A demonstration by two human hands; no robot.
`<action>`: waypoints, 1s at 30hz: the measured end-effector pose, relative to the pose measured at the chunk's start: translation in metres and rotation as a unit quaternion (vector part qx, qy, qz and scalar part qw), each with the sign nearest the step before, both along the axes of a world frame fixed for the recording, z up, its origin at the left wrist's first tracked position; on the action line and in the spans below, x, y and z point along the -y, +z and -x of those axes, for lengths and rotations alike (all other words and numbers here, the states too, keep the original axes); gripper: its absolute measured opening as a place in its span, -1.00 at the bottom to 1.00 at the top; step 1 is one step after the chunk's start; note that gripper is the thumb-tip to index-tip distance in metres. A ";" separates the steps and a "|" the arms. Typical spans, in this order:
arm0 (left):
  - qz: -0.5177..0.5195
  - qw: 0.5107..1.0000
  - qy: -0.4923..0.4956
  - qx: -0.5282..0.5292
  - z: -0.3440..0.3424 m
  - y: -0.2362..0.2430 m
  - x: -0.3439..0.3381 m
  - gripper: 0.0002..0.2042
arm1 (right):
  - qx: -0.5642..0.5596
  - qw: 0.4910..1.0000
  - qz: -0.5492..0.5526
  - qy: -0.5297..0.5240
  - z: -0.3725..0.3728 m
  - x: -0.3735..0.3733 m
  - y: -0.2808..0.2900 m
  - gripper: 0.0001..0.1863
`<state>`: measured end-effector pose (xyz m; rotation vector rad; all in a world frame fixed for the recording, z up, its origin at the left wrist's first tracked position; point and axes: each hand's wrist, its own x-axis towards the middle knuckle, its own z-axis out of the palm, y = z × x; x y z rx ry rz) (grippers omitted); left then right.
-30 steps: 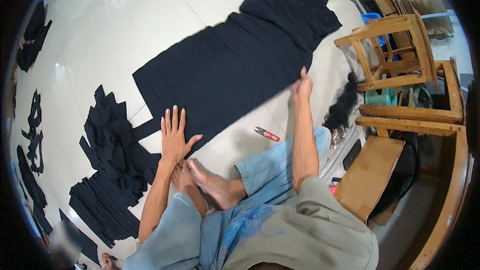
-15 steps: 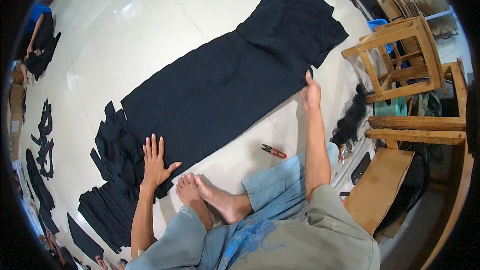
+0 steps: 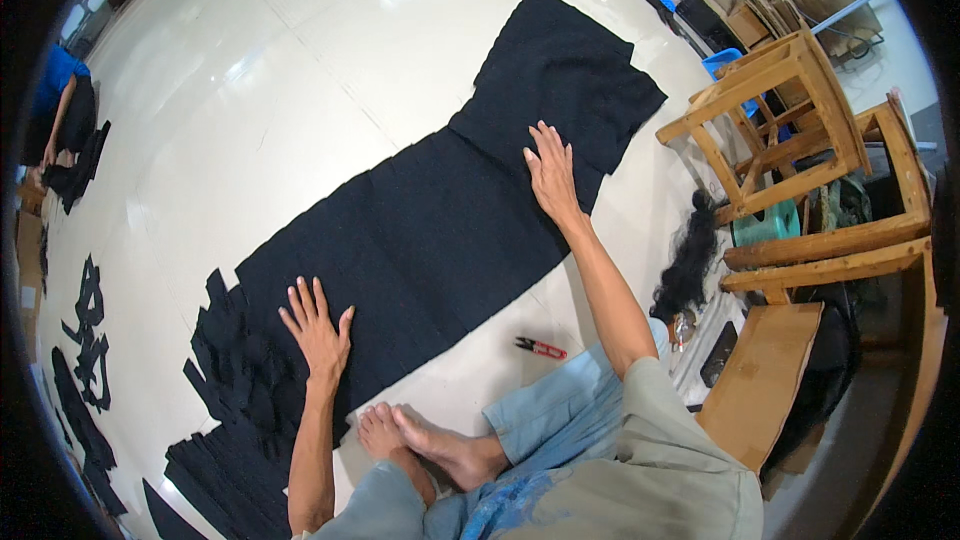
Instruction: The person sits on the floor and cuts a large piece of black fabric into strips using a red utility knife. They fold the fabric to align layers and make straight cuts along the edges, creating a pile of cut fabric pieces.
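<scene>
A long strip of black fabric (image 3: 420, 230), made up of stacked layers with uneven edges, lies slantwise across the pale tiled floor. My left hand (image 3: 318, 333) rests flat near its left end, fingers spread. Farther up the strip, my right hand (image 3: 550, 173) is laid on the cloth with its fingers stretched out. Neither hand grips anything. A heap of cut black fabric pieces (image 3: 240, 370) touches the strip's left end, beside my left hand. Red-handled thread snips (image 3: 541, 348) lie on the floor between the cloth and my bent leg.
Wooden stools (image 3: 790, 120) and a cardboard sheet (image 3: 762, 380) stand to the right, near a tangle of black threads (image 3: 690, 250). More black scraps (image 3: 90, 340) lie at the far left, where another person (image 3: 62, 105) handles dark cloth. My bare feet (image 3: 440, 437) are close to the fabric.
My right hand has left the strip's near edge and moved inward onto the fabric, opening flat. My left hand lies farther onto the cloth. The whole view has shifted slightly.
</scene>
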<state>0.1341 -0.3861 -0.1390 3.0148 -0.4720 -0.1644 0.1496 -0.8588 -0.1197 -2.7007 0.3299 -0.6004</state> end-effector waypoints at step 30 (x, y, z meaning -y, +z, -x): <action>0.005 0.998 0.038 0.039 0.020 -0.003 0.013 -0.30 | 0.010 0.982 0.119 0.148 -0.087 0.085 -0.025 -0.51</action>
